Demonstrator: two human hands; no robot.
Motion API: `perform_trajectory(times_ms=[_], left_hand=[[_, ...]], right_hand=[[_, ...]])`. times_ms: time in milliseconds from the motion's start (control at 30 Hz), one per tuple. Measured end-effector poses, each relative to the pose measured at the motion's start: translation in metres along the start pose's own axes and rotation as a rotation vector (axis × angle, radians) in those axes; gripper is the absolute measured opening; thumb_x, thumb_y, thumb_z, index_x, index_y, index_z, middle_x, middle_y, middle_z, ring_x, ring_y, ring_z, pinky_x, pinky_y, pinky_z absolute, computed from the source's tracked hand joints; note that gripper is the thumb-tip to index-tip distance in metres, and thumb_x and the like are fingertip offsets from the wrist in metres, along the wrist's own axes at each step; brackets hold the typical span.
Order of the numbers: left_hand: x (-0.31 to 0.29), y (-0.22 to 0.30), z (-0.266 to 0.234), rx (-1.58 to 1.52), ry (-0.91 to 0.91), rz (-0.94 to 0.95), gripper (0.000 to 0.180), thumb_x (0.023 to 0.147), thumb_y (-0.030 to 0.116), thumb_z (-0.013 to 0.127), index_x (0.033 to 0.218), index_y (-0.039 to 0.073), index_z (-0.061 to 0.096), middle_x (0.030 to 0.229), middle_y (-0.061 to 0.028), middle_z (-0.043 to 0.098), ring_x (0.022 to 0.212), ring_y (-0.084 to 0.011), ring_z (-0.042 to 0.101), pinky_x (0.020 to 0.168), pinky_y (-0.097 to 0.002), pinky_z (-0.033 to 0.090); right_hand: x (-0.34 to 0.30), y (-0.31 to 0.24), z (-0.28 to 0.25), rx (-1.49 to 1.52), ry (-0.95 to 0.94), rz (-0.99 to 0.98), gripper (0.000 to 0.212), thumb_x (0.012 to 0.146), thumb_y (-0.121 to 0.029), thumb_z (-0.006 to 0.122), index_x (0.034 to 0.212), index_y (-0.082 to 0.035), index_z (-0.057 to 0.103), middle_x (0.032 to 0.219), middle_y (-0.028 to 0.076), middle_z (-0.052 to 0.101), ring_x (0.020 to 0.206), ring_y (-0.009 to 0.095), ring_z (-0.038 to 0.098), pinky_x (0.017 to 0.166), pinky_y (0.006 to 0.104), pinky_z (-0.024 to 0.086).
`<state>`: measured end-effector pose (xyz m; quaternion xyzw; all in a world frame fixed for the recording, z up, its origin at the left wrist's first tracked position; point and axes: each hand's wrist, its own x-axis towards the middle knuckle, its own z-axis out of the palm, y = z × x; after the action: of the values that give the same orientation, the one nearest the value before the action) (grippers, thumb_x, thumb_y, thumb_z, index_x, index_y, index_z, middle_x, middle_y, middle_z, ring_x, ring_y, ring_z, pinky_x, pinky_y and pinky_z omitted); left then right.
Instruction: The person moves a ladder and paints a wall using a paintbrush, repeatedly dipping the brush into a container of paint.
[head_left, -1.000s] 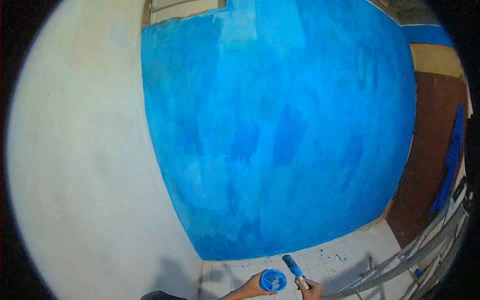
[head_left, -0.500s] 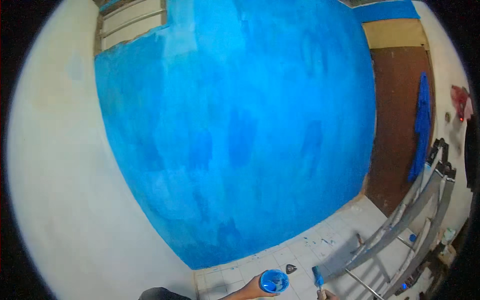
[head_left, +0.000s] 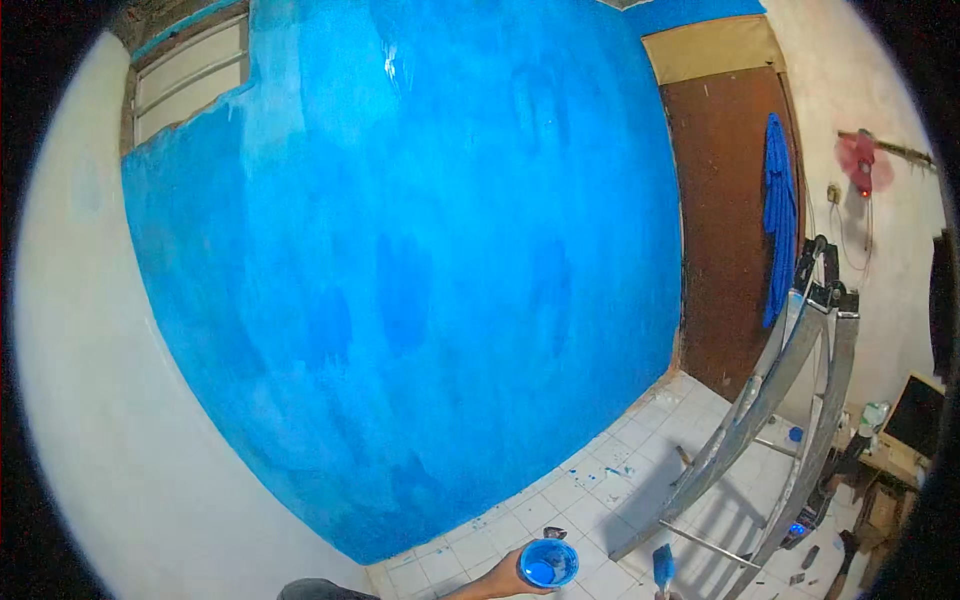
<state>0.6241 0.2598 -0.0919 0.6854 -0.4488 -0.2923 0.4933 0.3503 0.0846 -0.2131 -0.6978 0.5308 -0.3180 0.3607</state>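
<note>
My left hand (head_left: 507, 577) grips a round blue cup of paint (head_left: 548, 565) by its side, near the lower edge. Blue paint and a pale patch show inside it. To the right, my right hand (head_left: 664, 596) is barely in the picture, closed at the bottom edge round a paintbrush (head_left: 664, 566). The brush points up, its bristles coated blue. Ahead stands a wall (head_left: 450, 250) covered in uneven blue paint, with darker patches and a wet-looking shiny spot high up. Neither the brush nor the cup touches the wall.
A metal folding ladder (head_left: 790, 380) stands at right. Behind it is a brown door (head_left: 725, 230) with a blue cloth (head_left: 778, 220) hanging there. White floor tiles (head_left: 590, 505) carry blue drips and a small dark object (head_left: 555, 533). A barred window (head_left: 190, 80) is upper left.
The view has turned rightward, so wall, door and ladder appear farther left, and a screen and fan show at right. My right hand and brush sit lower in the picture; the cup stays held.
</note>
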Motion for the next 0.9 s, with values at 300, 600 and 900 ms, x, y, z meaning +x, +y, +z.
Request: perform_trajectory(times_ms=[300, 600, 900], left_hand=[[-0.002, 0.011, 0.031, -0.048, -0.027, 0.028, 0.077, 0.057, 0.024, 0.087, 0.120, 0.004, 0.049, 0.113, -0.0085, 0.058, 0.104, -0.0161, 0.054, 0.094, -0.0340, 0.042], [0.040, -0.007, 0.076, -0.241, 0.264, 0.054, 0.067, 0.057, 0.017, 0.086, 0.114, 0.003, 0.052, 0.106, -0.0080, 0.062, 0.097, -0.0147, 0.058, 0.088, -0.0317, 0.046], [0.058, 0.035, 0.086, -0.210, 0.406, 0.040, 0.069, 0.055, 0.019, 0.088, 0.113, 0.004, 0.053, 0.108, -0.0081, 0.061, 0.101, -0.0163, 0.058, 0.089, -0.0320, 0.046]], right_hand=[[0.025, 0.003, 0.019, -0.017, -0.139, -0.182, 0.052, 0.086, -0.041, 0.055, 0.097, 0.009, 0.060, 0.076, 0.029, 0.058, 0.071, 0.041, 0.056, 0.065, 0.0460, 0.042], [0.100, 0.002, 0.034, 0.153, -0.220, -0.395, 0.033, 0.082, -0.028, 0.066, 0.074, 0.004, 0.062, 0.054, 0.001, 0.051, 0.053, 0.008, 0.047, 0.049, 0.0269, 0.037], [0.140, -0.103, -0.078, 0.202, -0.296, -0.255, 0.027, 0.084, -0.023, 0.064, 0.075, 0.001, 0.058, 0.058, -0.003, 0.042, 0.055, 0.007, 0.036, 0.048, 0.0260, 0.028]])
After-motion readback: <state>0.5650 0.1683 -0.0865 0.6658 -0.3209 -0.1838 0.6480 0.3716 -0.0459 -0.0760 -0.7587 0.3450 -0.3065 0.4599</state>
